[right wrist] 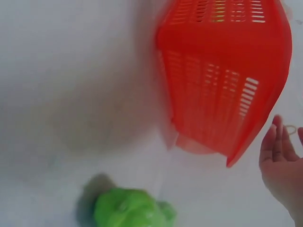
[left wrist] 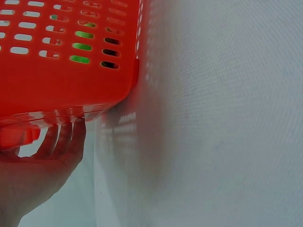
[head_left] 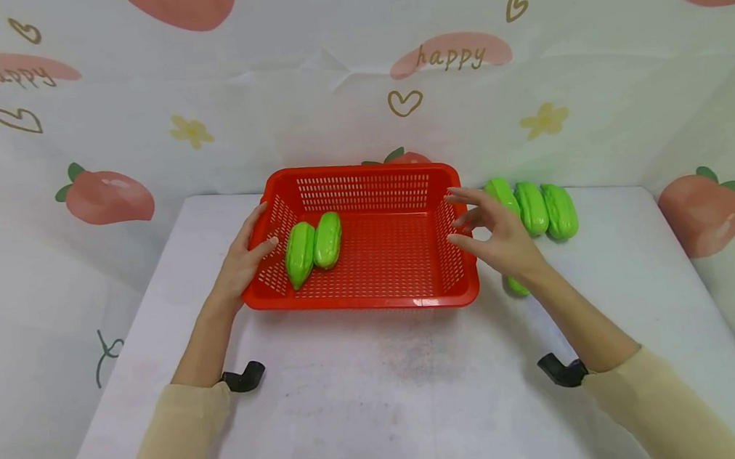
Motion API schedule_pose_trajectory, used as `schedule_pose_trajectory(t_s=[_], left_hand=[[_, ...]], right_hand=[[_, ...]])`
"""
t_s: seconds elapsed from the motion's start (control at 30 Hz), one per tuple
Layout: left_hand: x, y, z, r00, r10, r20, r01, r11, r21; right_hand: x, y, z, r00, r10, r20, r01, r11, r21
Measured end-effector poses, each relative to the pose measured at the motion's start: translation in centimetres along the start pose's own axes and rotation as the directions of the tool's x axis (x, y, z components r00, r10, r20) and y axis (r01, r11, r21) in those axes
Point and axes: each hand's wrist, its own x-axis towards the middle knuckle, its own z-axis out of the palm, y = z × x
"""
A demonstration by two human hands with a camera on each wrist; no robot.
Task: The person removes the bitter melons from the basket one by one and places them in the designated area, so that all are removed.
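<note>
A red plastic basket [head_left: 374, 303] with slotted walls stands on the table, two glossy green, elongated, ribbed toy vegetables [head_left: 301, 253] side by side in its left part. My left hand [head_left: 241, 264] grips the basket's left end, thumb over the rim. In the left wrist view, the fingertips of that hand [left wrist: 45, 170] press against the outside of the red wall. Around the right end, my right hand [head_left: 498, 238] hovers with spread, gently bent fingers and holds nothing. The right wrist view shows this hand [right wrist: 280, 165] beside the rim, apart from it.
Several more green toy vegetables [head_left: 560, 211] lie right of the basket, some partly behind my right hand and wrist. The white table [head_left: 370, 404] meets a fruit-patterned cloth [head_left: 331, 116] at the back. Black wrist mounts [head_left: 244, 377] stick out from both sleeves.
</note>
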Motion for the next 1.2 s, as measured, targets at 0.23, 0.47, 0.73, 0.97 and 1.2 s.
schedule_pose_trajectory(t_s=[0.23, 0.47, 0.73, 0.97, 1.2], left_hand=[[0.2, -0.3, 0.0, 1.000, -0.001, 0.004, 0.001, 1.000, -0.012], [0.3, -0.5, -0.1, 1.000, 0.009, 0.005, -0.009, 1.000, -0.020], [0.2, -0.3, -0.1, 1.000, 0.001, 0.004, -0.001, 1.000, -0.018], [0.0, 0.0, 0.0, 1.000, -0.002, 0.007, 0.002, 1.000, -0.016], [0.2, -0.3, -0.1, 1.000, 0.009, 0.010, -0.009, 1.000, -0.010]], right_hand=[[1.3, 1.6, 1.3, 0.997, 0.061, 0.043, -0.060, 0.998, -0.030], [2.3, 2.0, 2.8, 0.992, 0.081, 0.097, -0.078, 0.997, -0.028], [3.1, 1.3, 4.3, 0.988, 0.087, 0.130, -0.089, 0.996, 0.012], [3.5, 0.8, 5.5, 0.982, 0.110, 0.155, -0.114, 0.993, 0.013], [4.0, 0.7, 6.9, 0.971, 0.147, 0.187, -0.144, 0.989, -0.028]])
